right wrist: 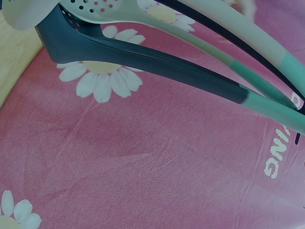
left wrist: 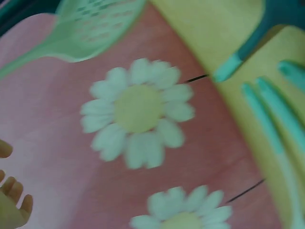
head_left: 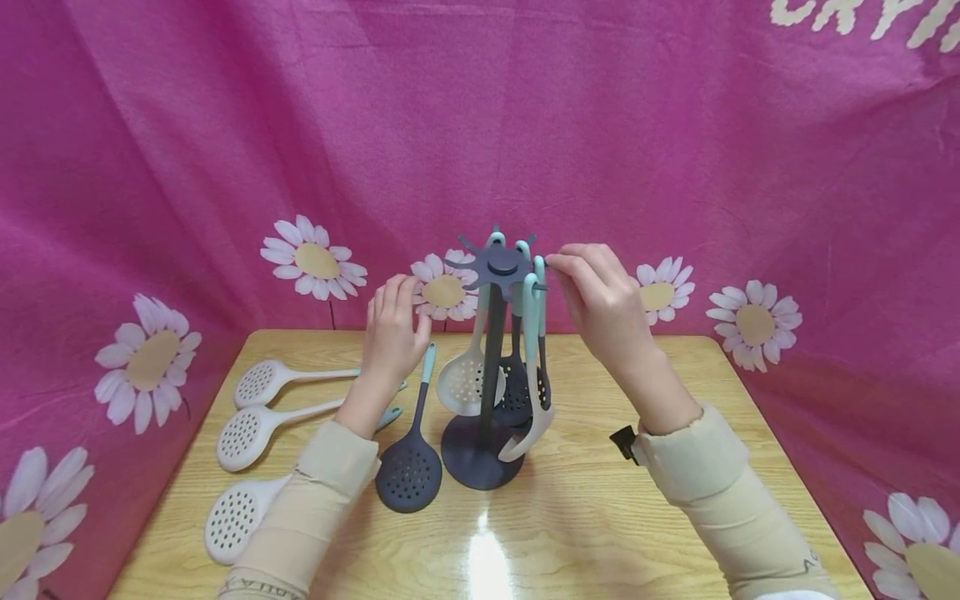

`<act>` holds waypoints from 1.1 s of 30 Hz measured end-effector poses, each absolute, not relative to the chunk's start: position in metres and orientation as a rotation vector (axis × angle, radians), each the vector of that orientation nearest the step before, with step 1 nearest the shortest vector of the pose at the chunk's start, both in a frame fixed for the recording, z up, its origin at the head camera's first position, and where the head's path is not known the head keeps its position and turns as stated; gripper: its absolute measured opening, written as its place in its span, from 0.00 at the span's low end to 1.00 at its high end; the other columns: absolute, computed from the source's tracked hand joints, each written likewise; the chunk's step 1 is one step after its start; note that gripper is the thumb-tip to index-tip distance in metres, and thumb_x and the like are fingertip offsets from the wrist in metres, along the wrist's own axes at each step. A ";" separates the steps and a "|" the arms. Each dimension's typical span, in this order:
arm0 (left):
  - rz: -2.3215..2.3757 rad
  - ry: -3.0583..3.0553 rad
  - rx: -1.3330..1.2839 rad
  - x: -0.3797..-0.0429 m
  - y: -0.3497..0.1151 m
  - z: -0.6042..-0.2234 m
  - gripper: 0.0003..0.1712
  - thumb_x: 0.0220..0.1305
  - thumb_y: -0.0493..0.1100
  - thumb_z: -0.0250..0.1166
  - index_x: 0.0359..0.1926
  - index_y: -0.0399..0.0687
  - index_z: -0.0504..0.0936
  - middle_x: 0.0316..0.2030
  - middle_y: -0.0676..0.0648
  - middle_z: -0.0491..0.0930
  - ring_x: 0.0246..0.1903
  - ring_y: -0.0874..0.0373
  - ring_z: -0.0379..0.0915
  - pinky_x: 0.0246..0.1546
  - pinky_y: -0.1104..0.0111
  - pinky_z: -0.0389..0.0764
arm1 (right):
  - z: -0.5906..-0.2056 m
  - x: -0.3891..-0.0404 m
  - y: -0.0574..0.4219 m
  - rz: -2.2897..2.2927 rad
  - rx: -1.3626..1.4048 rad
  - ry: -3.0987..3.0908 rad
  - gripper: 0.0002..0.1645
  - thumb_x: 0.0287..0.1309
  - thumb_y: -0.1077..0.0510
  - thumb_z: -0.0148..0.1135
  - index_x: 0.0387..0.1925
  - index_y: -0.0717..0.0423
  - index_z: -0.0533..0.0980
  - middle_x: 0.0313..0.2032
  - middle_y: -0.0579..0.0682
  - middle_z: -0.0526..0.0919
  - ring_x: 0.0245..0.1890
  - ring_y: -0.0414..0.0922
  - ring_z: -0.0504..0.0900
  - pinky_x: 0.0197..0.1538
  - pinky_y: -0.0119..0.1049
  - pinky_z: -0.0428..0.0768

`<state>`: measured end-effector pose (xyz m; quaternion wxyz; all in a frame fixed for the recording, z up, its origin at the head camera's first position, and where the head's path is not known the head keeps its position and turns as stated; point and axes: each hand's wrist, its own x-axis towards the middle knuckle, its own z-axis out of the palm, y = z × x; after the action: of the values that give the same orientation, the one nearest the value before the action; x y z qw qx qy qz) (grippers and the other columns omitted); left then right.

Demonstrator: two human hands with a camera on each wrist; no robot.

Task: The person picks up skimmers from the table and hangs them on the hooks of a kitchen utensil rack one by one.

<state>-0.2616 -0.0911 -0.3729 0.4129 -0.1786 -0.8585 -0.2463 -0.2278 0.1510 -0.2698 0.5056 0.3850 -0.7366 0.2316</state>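
Observation:
A dark utensil rack point(head_left: 483, 467) stands upright on the table, with hooks around its top. Hanging from it are a white skimmer point(head_left: 456, 385), a dark skimmer point(head_left: 513, 392), another dark utensil point(right wrist: 157, 64) and a white one point(head_left: 534, 433) seen edge-on, all with mint handle ends. My right hand point(head_left: 603, 304) pinches a hook tip on the rack's right side, beside the hung handles. To the left of the rack, my left hand point(head_left: 393, 333) is raised with loosely bent fingers and holds nothing. Below it lies a dark skimmer point(head_left: 408, 475). The right fingers are out of the right wrist view.
Several white skimmers lie at the table's left, among them a far one point(head_left: 257, 383), a middle one point(head_left: 243, 437) and a near one point(head_left: 236, 521), partly hidden by the left sleeve. A pink flower-print cloth point(head_left: 420, 125) stands around the wooden table point(head_left: 600, 533).

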 end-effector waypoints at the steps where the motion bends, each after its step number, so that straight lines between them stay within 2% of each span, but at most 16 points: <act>1: -0.624 -2.222 -0.418 -0.265 -0.092 -0.380 0.24 0.50 0.32 0.60 0.51 0.30 0.69 0.47 0.35 0.70 0.47 0.41 0.65 0.48 0.53 0.68 | -0.270 -0.228 0.151 0.558 0.928 -1.777 0.09 0.47 0.76 0.60 0.33 0.67 0.77 0.31 0.58 0.79 0.33 0.52 0.76 0.37 0.41 0.79; 8: -0.729 -2.645 -0.235 -0.279 -0.098 -0.428 0.30 0.52 0.33 0.59 0.57 0.29 0.63 0.53 0.34 0.64 0.53 0.40 0.60 0.51 0.50 0.66 | -0.270 -0.228 0.150 0.550 0.928 -1.778 0.10 0.46 0.76 0.61 0.33 0.67 0.77 0.31 0.58 0.78 0.33 0.52 0.77 0.37 0.42 0.79; 13: -0.786 -2.861 -0.165 -0.283 -0.100 -0.459 0.31 0.53 0.32 0.57 0.58 0.26 0.61 0.53 0.31 0.63 0.54 0.38 0.59 0.52 0.50 0.67 | -0.271 -0.228 0.150 0.560 0.934 -1.774 0.09 0.47 0.76 0.60 0.33 0.67 0.77 0.31 0.58 0.79 0.33 0.53 0.77 0.38 0.41 0.79; 22: -0.876 -3.103 -0.081 -0.283 -0.096 -0.498 0.37 0.57 0.37 0.60 0.63 0.24 0.55 0.58 0.27 0.59 0.59 0.36 0.56 0.59 0.53 0.63 | -0.272 -0.228 0.150 0.563 0.934 -1.777 0.09 0.48 0.76 0.60 0.33 0.67 0.77 0.31 0.58 0.79 0.33 0.52 0.76 0.37 0.41 0.79; 27: -0.905 -3.164 -0.038 -0.282 -0.092 -0.507 0.36 0.57 0.37 0.62 0.61 0.24 0.58 0.57 0.26 0.60 0.58 0.36 0.57 0.59 0.53 0.64 | -0.271 -0.227 0.150 0.557 0.925 -1.780 0.10 0.46 0.76 0.61 0.33 0.68 0.77 0.31 0.58 0.78 0.32 0.52 0.76 0.37 0.41 0.79; 33: -0.874 -3.231 -0.025 -0.282 -0.090 -0.515 0.27 0.55 0.34 0.61 0.54 0.24 0.65 0.47 0.30 0.68 0.49 0.42 0.67 0.53 0.56 0.70 | -0.270 -0.227 0.151 0.557 0.917 -1.779 0.10 0.46 0.76 0.61 0.33 0.68 0.77 0.31 0.58 0.78 0.32 0.52 0.76 0.37 0.41 0.79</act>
<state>-0.2817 -0.0898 -0.5149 -0.1024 -0.0073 -0.9602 -0.2597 -0.2265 0.1505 -0.2703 0.5074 0.3802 -0.7379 0.2312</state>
